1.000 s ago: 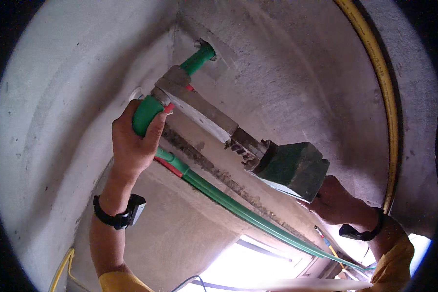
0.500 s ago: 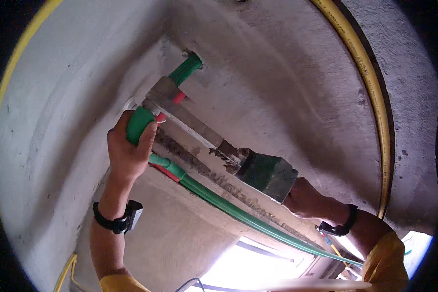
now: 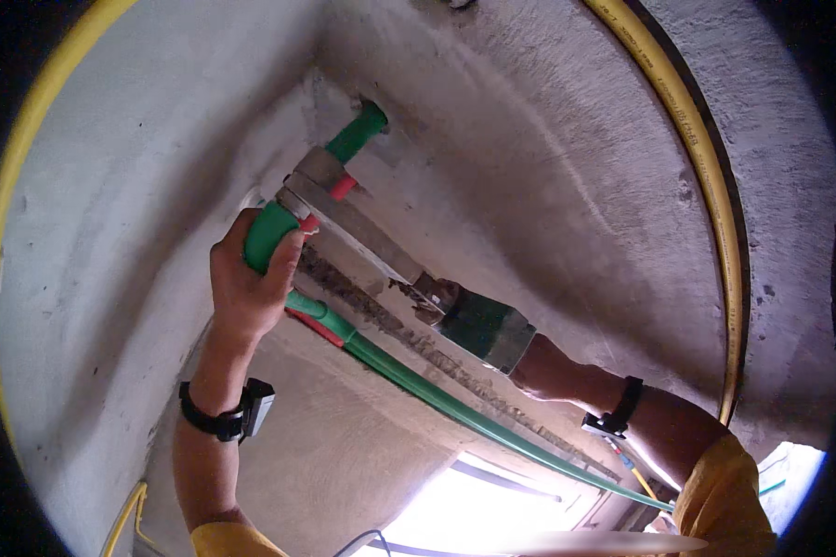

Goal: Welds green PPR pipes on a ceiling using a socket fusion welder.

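Observation:
My left hand [image 3: 248, 288] is closed around a green plastic pipe fitting [image 3: 267, 234] and presses it against the end of a pipe welding iron. The iron's long, worn metal bar [image 3: 367, 230] slants down to a green housing [image 3: 481, 327]. Behind that housing my right hand [image 3: 550, 367] grips the tool's rear end; its fingers are mostly hidden. On the bar's other side, a green pipe stub [image 3: 360, 128] comes out of a hole in the wall and meets a round metal die [image 3: 320, 167]. Red pieces [image 3: 343, 187] show beside the bar.
Green pipes [image 3: 418, 381] run below the iron along a rough channel [image 3: 372, 316], with a red pipe [image 3: 316, 327] beside them. A thick yellow hose [image 3: 692, 130] curves down the right, another yellow hose [image 3: 14, 167] down the left. A bright opening [image 3: 474, 506] lies at the bottom.
My right hand and the iron's housing have shifted left and slightly up. The left hand keeps the fitting against the iron, almost in the same place.

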A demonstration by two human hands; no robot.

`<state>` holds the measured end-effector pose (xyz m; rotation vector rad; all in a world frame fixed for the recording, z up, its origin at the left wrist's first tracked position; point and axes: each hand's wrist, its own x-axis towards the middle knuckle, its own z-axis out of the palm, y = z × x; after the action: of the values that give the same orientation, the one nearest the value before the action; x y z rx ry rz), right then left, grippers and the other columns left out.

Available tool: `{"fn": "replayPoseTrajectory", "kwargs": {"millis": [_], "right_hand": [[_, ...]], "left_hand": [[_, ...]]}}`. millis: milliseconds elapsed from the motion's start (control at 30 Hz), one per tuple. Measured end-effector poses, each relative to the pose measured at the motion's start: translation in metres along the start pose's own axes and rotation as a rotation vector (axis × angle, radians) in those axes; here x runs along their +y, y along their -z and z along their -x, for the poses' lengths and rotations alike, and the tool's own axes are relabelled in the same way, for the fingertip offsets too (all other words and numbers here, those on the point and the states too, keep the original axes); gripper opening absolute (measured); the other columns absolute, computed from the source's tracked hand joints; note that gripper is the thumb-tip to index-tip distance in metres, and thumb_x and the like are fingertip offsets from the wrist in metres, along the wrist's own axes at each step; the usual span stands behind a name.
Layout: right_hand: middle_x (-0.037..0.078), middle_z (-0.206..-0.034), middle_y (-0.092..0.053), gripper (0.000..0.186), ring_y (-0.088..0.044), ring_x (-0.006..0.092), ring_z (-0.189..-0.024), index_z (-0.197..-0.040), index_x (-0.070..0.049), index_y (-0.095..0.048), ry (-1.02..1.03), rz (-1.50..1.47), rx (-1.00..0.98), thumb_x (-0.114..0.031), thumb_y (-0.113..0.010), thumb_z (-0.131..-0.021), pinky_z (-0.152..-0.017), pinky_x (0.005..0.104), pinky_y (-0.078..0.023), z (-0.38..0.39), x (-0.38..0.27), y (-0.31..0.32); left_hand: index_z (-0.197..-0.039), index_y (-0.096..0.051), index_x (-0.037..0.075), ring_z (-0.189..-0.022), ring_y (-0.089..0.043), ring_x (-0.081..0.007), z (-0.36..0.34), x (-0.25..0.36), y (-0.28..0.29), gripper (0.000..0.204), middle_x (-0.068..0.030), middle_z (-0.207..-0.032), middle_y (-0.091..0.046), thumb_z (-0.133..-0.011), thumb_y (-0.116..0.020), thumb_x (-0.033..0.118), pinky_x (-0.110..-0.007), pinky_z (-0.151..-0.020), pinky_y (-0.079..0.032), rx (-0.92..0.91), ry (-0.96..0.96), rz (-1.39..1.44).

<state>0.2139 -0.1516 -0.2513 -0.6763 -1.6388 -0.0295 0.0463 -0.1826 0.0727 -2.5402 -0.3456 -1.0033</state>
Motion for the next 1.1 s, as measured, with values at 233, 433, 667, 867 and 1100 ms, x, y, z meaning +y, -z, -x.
{"fn": "replayPoseTrajectory", "kwargs": {"millis": [233,433,667,867,1100], "right_hand": [[0.022,-0.100,-0.060,0.039,-0.062,0.0381,-0.090,-0.116,-0.002,-0.047,-0.200,0.014,-0.086,-0.036,-0.045,-0.097,-0.079,0.0458,-0.051,0.006,-0.035,0.029],[0.022,-0.091,-0.063,0.038,-0.063,0.0386,-0.082,-0.112,0.000,-0.048,-0.313,-0.026,-0.098,-0.035,-0.050,-0.096,-0.072,0.0456,-0.051,0.024,-0.065,0.061],[0.019,-0.081,-0.066,0.041,-0.066,0.0353,-0.072,-0.105,0.000,-0.054,-0.375,-0.029,-0.123,-0.039,-0.055,-0.093,-0.065,0.0418,-0.052,0.025,-0.097,0.102],[0.013,-0.072,-0.063,0.041,-0.064,0.0221,-0.065,-0.101,-0.001,-0.056,-0.521,-0.357,-0.104,-0.042,-0.056,-0.093,-0.061,0.0367,-0.051,0.011,-0.086,0.090],[0.014,-0.071,-0.062,0.041,-0.062,0.0216,-0.062,-0.104,0.000,-0.055,-0.509,-0.244,-0.079,-0.039,-0.053,-0.095,-0.059,0.0375,-0.048,0.001,-0.133,0.111]], "left_hand": [[-0.089,-0.058,0.000,-0.054,-0.057,-0.0113,0.002,-0.003,0.000,0.018,-0.0056,-0.063,-0.061,-0.085,-0.065,0.016,-0.026,-0.051,-0.046,0.006,0.041,-0.109],[-0.092,-0.057,-0.001,-0.052,-0.057,-0.0115,0.004,-0.001,-0.001,0.020,-0.0048,-0.061,-0.060,-0.086,-0.064,0.016,-0.026,-0.049,-0.045,-0.018,0.089,-0.077],[-0.092,-0.057,0.000,-0.049,-0.054,-0.0078,0.000,-0.005,-0.005,0.021,-0.0015,-0.060,-0.057,-0.086,-0.065,0.018,-0.025,-0.044,-0.043,-0.012,0.099,-0.025],[-0.093,-0.057,0.000,-0.050,-0.053,-0.0064,0.001,-0.023,-0.006,0.022,-0.0005,-0.060,-0.057,-0.087,-0.066,0.019,-0.024,-0.045,-0.042,-0.018,0.127,0.144],[-0.093,-0.057,0.000,-0.052,-0.053,-0.0068,0.003,-0.030,-0.001,0.023,-0.0007,-0.062,-0.057,-0.086,-0.067,0.019,-0.024,-0.047,-0.043,0.035,0.089,0.109]]}}
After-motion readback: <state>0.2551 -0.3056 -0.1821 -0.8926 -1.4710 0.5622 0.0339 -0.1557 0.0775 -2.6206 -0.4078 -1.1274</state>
